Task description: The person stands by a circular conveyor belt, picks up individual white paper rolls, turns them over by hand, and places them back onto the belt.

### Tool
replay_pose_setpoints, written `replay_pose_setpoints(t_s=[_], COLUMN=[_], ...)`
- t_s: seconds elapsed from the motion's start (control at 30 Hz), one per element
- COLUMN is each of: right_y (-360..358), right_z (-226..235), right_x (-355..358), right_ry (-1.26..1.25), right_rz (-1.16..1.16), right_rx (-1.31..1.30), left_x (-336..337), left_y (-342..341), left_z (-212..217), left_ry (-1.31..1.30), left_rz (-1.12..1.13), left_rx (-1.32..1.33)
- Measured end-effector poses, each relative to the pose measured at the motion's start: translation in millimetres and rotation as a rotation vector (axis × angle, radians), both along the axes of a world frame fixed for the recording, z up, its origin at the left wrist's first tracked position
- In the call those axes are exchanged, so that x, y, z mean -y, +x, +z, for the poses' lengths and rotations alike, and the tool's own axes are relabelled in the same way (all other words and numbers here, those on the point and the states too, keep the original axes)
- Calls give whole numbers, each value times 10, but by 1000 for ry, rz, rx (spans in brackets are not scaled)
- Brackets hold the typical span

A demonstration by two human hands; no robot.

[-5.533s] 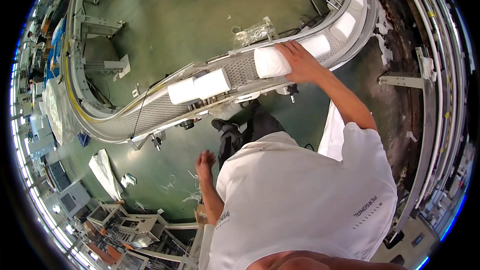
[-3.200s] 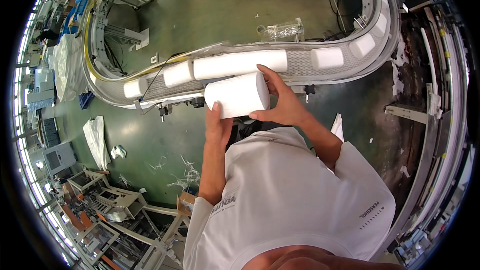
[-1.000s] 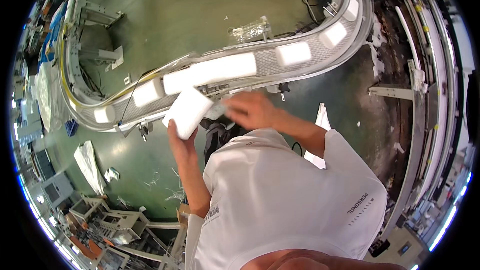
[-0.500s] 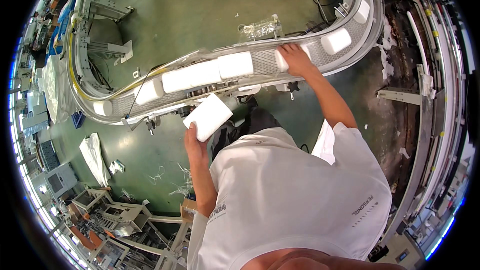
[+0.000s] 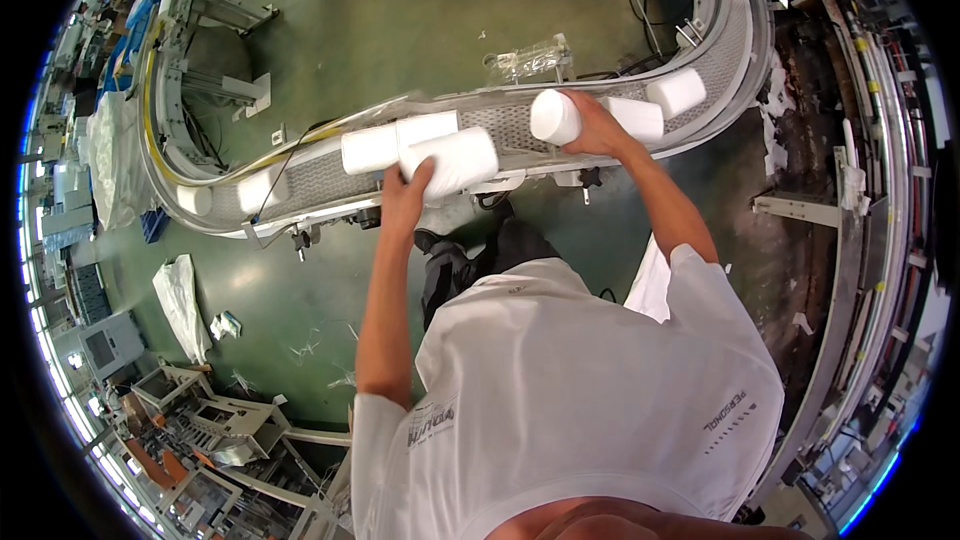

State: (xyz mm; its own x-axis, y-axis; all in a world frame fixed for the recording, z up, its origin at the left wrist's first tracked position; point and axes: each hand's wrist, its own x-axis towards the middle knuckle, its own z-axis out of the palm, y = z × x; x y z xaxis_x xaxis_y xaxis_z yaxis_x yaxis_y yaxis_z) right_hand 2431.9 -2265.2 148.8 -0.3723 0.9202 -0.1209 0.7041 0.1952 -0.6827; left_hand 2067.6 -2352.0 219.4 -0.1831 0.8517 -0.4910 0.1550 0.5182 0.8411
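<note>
My left hand (image 5: 404, 198) grips a white tissue roll (image 5: 462, 162) by its left end, thumb on top. That roll lies over the near edge of the curved conveyor (image 5: 514, 132) and partly covers the rolls behind it. My right hand (image 5: 598, 130) is closed around another roll (image 5: 553, 118), whose round end faces left; the fingers behind it are partly hidden. Just right of this hand sits a white roll (image 5: 636, 120) on the belt, with one more (image 5: 677, 92) beyond it. Two rolls (image 5: 370, 148) stand end to end beside my left hand.
More white rolls (image 5: 263, 189) rest farther left on the belt. Metal rails border the conveyor, and a black knob (image 5: 592, 177) juts from its near side. Clear plastic film (image 5: 530, 60) lies behind it. A white sheet (image 5: 183, 310) is on the green floor at left.
My left hand has moved up and right, bringing its roll from in front of the conveyor to over it. My right hand has turned its roll, and the belt's rolls have shifted left.
</note>
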Motion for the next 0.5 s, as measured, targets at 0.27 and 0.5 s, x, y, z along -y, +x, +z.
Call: replay_pose_setpoints(t_s=[0.27, 0.5], right_y=[-388, -443], right_z=[1336, 1500], right_x=[421, 636], right_ry=[148, 217], right_rz=[-159, -209], right_rx=[-158, -19], left_x=[-774, -726], left_y=[694, 473], left_z=[-909, -1129], left_ry=[-101, -130], left_rz=[-272, -426], left_rx=[-353, -575])
